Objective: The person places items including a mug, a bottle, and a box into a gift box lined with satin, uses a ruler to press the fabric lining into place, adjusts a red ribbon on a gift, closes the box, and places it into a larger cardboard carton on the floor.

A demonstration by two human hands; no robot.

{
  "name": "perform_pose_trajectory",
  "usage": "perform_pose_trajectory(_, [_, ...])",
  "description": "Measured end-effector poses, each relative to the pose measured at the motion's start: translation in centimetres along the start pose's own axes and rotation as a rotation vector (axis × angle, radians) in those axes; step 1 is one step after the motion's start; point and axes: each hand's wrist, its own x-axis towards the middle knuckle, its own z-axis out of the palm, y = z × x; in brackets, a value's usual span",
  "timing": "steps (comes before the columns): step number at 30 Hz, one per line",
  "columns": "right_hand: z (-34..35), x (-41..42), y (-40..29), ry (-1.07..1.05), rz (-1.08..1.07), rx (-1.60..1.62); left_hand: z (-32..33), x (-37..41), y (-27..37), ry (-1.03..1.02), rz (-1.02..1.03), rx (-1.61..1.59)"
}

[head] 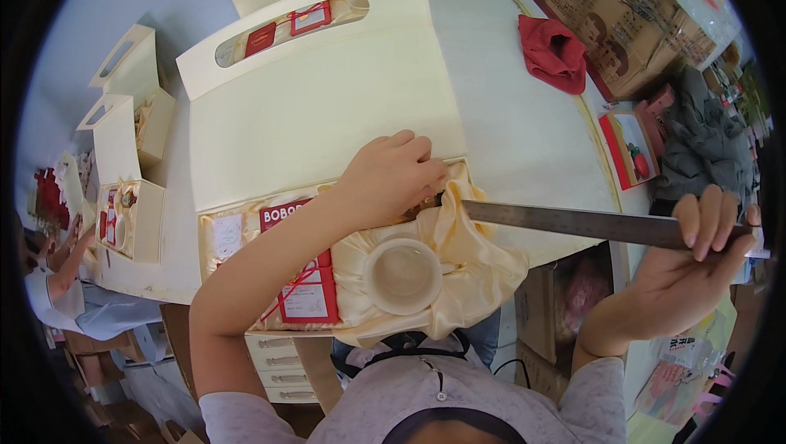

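My right hand (694,266) grips one end of a steel ruler (571,223), held out at the right. The ruler's far end meets the yellow satin lining (473,278), which spills loose over the right side of an open cream gift box (325,106). My left hand (396,177) bends over the box's back right corner with curled fingers. Its fingertips are by the satin and a brown, glassy item (424,205), mostly covered; its grip is hidden. A white cup (403,276) sits in the lining. Left of it lie a red card with a cord (310,296) and a white packet (227,235).
Smaller cream boxes (132,216) stand open at the left, near a co-worker's arms (70,259). A red cloth (552,54) and a large cardboard carton (626,26) are at the back right. A small red-edged box (632,149) lies nearer.
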Motion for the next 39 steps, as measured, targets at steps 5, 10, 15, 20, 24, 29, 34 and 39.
perform_pose_trajectory(5, [1.7, -1.2, 3.4, -0.163, -0.042, -0.284, 1.0, 0.3, -0.2, 0.045, 0.062, 0.082])
perform_pose_trajectory(10, [3.5, -0.4, 5.0, -0.257, -0.181, -0.549, 1.7, 0.1, 0.0, 0.093, 0.054, 0.199])
perform_pose_trajectory(15, [6.1, 1.0, 9.9, -0.276, -0.265, -0.690, 1.5, 0.0, 0.9, 0.087, -0.082, -0.054])
perform_pose_trajectory(20, [6.3, 2.8, 13.0, -0.314, -0.084, -0.502, 2.3, -0.2, 3.1, 0.164, -0.097, -0.169])
perform_pose_trajectory(24, [7.5, 3.5, 9.1, -0.157, -0.171, -0.563, 3.0, -0.4, 3.2, 0.177, -0.133, -0.120])
perform_pose_trajectory(29, [6.6, 4.3, 8.0, -0.340, -0.219, -0.551, 3.0, 0.0, 3.6, 0.194, -0.166, -0.179])
perform_pose_trajectory(34, [8.0, 2.7, 9.3, -0.265, -0.227, -0.673, 3.2, 0.0, 3.1, 0.167, -0.147, -0.184])
perform_pose_trajectory(39, [5.9, 2.2, 12.2, -0.339, -0.321, -0.821, 3.0, -0.2, 2.8, 0.193, -0.104, -0.225])
